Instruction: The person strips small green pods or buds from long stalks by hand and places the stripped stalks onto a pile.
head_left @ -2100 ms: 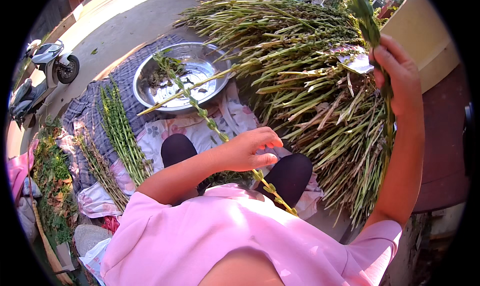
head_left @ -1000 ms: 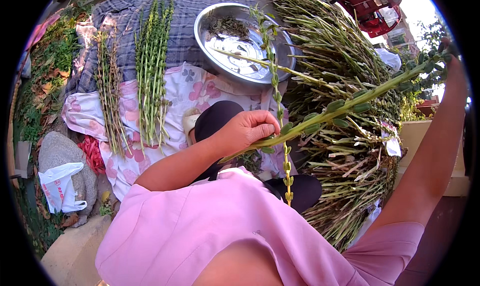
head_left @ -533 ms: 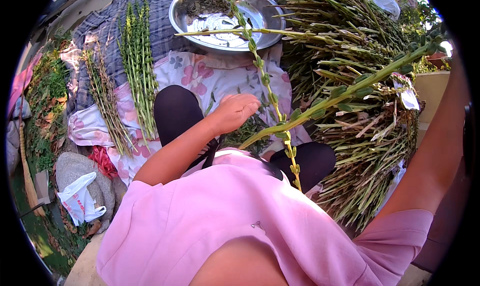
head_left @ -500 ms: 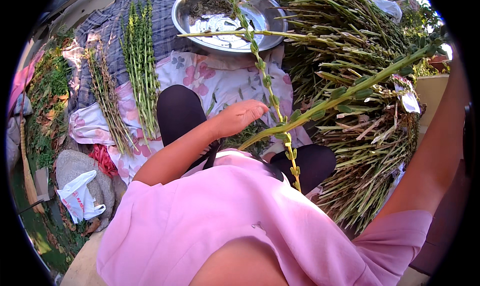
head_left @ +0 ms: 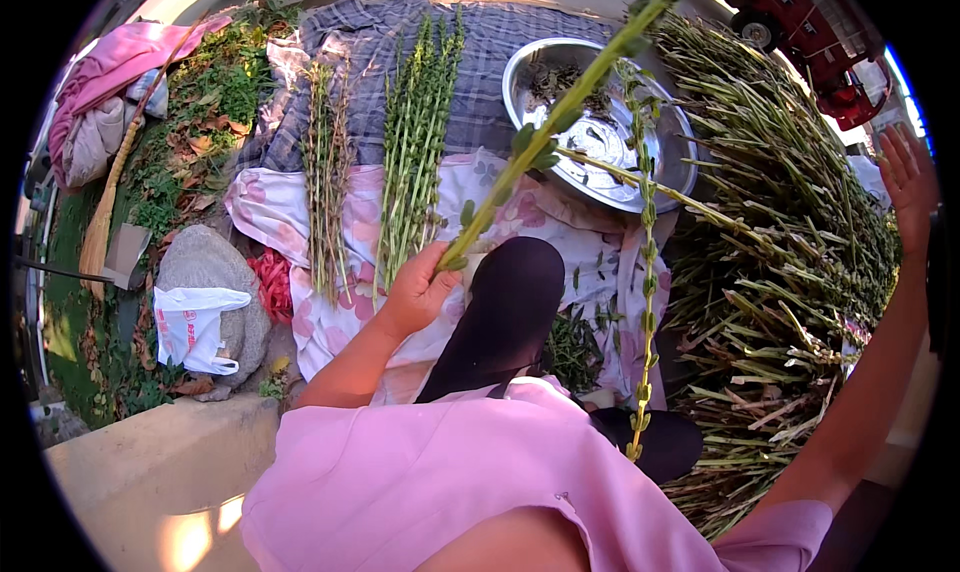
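Observation:
My left hand (head_left: 420,294) is closed around the lower end of a thick green sesame stalk (head_left: 548,144). The stalk slants up and to the right, with pods along it and its tip past the basin. My right hand (head_left: 908,180) is raised at the far right, fingers apart and nothing in it. Another pod-covered stalk (head_left: 648,302) runs from the metal basin (head_left: 680,162) down to my right knee, apart from both hands. One bare-looking stalk (head_left: 690,200) lies across the basin's near rim.
A large heap of cut stalks (head_left: 780,272) fills the right side. A green bundle (head_left: 415,152) and a browner bundle (head_left: 325,182) lie on the cloths (head_left: 255,207). Left are a stone (head_left: 205,257), white plastic bag (head_left: 195,327) and broom (head_left: 102,227). A red vehicle (head_left: 800,22) stands far right.
My left hand has moved left and now grips the thick stalk's lower end. My right hand has come into view, open, and the stalk has swung steeper. The whole view has shifted.

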